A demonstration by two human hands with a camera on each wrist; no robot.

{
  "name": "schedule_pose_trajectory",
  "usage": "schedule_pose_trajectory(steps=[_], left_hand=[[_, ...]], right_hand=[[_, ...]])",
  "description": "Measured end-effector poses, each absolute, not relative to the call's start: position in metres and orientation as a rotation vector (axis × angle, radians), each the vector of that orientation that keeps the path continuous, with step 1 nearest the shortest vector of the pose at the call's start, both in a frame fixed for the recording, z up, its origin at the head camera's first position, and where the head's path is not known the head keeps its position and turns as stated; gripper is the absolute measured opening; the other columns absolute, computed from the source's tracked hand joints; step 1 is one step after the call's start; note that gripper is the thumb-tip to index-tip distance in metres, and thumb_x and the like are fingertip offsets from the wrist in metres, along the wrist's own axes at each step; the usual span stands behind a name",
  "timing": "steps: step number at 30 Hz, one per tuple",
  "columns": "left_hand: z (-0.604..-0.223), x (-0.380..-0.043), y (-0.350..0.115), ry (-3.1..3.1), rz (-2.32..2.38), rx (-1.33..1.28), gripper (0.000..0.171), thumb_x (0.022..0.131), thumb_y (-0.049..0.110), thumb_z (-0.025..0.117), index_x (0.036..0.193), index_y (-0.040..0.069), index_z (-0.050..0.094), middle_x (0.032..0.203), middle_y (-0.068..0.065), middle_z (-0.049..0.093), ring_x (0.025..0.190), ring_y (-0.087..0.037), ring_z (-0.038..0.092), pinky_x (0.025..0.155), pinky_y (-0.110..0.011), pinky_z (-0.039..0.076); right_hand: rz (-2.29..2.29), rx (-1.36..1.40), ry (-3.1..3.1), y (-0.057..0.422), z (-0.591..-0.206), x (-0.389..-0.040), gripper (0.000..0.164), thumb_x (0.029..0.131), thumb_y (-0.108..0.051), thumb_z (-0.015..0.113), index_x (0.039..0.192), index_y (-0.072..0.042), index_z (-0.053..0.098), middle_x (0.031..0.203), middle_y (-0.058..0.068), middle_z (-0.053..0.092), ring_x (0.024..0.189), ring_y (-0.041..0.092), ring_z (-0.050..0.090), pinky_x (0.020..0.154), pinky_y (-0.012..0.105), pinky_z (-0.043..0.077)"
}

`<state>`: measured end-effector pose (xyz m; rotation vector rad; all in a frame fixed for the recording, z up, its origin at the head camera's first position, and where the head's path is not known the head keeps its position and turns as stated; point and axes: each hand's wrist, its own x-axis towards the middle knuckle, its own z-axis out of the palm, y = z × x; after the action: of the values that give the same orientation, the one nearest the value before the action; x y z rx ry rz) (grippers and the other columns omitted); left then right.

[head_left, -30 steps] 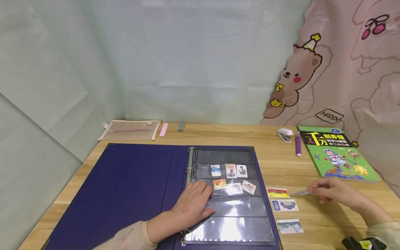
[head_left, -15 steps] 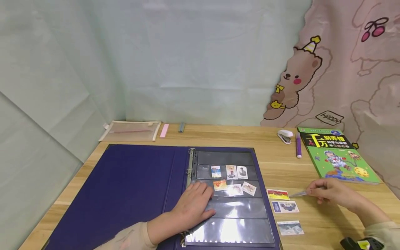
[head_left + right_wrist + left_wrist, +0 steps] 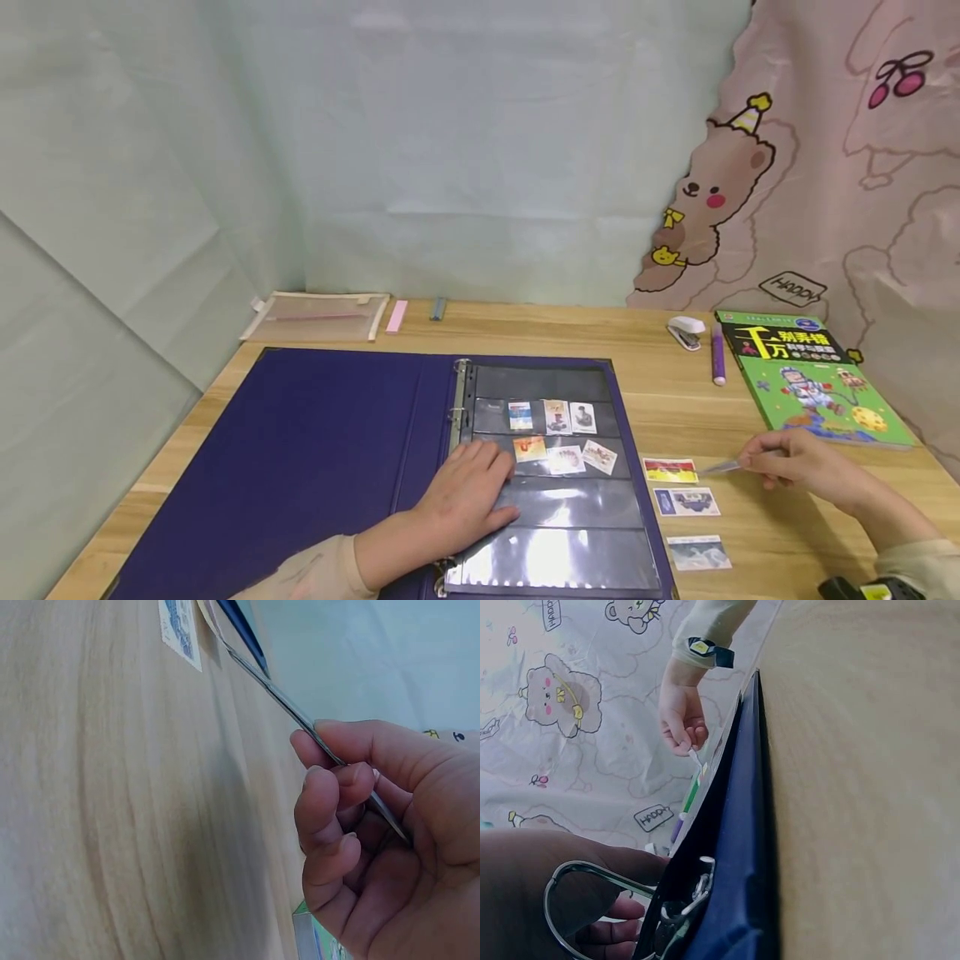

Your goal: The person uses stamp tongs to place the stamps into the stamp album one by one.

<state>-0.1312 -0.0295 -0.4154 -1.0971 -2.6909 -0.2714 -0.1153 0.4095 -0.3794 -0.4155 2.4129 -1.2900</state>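
Note:
My right hand [image 3: 798, 468] pinches metal tweezers [image 3: 289, 706] between thumb and fingers. Their tips meet the right edge of a red and yellow stamp [image 3: 670, 471], which looks slightly raised off the wood in the right wrist view. Below it lie a blue-and-white stamp [image 3: 686, 502] and a grey one [image 3: 699, 552]. My left hand [image 3: 467, 500] rests with relaxed fingers on the left part of a black stamp page [image 3: 555, 504], beside the metal rings. That page sits in an open navy binder [image 3: 322, 450]; several stamps, such as an orange one [image 3: 530, 448], show in its second and third rows.
A green book [image 3: 817, 383], a purple marker [image 3: 718, 354] and a white stapler [image 3: 686, 332] lie at the back right. Along the back left are a mesh pouch [image 3: 318, 317], a pink strip [image 3: 397, 317] and a grey-blue strip [image 3: 438, 309].
Both hands and the tweezers hold nearly the same places. The whole head view has shifted slightly downward in the picture.

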Motion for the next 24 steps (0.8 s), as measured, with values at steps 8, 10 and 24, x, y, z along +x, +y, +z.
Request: schedule_pose_trajectory(steps=[8, 10, 24], left_hand=[[-0.415, -0.131, -0.029, -2.694, -0.265, -1.093, 0.040, 0.072, 0.049, 0.066, 0.089, 0.019, 0.046, 0.083, 0.007, 0.044, 0.077, -0.009, 0.041, 0.072, -0.025, 0.034], [-0.415, -0.131, -0.029, -2.692, -0.265, -1.092, 0.040, 0.072, 0.049, 0.067, 0.088, 0.019, 0.046, 0.083, 0.007, 0.044, 0.078, -0.009, 0.041, 0.072, -0.025, 0.034], [-0.416, -0.130, -0.029, -2.669, -0.272, -1.100, 0.039, 0.071, 0.048, 0.067, 0.088, 0.019, 0.047, 0.082, 0.008, 0.044, 0.076, -0.008, 0.040, 0.071, -0.024, 0.033]], right_hand=[[-1.332, -0.550, 2.405, 0.411, -0.374, -0.116, 0.021, 0.093, -0.002, 0.040, 0.092, 0.010, 0.057, 0.061, 0.012, 0.051, 0.054, 0.026, 0.041, 0.045, 0.032, 0.033], [-1.332, -0.555, 2.400, 0.412, -0.371, -0.116, 0.021, 0.093, -0.001, 0.039, 0.092, 0.010, 0.057, 0.062, 0.013, 0.050, 0.055, 0.027, 0.041, 0.045, 0.033, 0.033], [-1.209, -0.451, 2.600, 0.399, -0.348, -0.117, 0.019, 0.093, -0.008, 0.043, 0.089, 0.005, 0.057, 0.062, -0.001, 0.052, 0.055, 0.020, 0.044, 0.048, 0.030, 0.033]])
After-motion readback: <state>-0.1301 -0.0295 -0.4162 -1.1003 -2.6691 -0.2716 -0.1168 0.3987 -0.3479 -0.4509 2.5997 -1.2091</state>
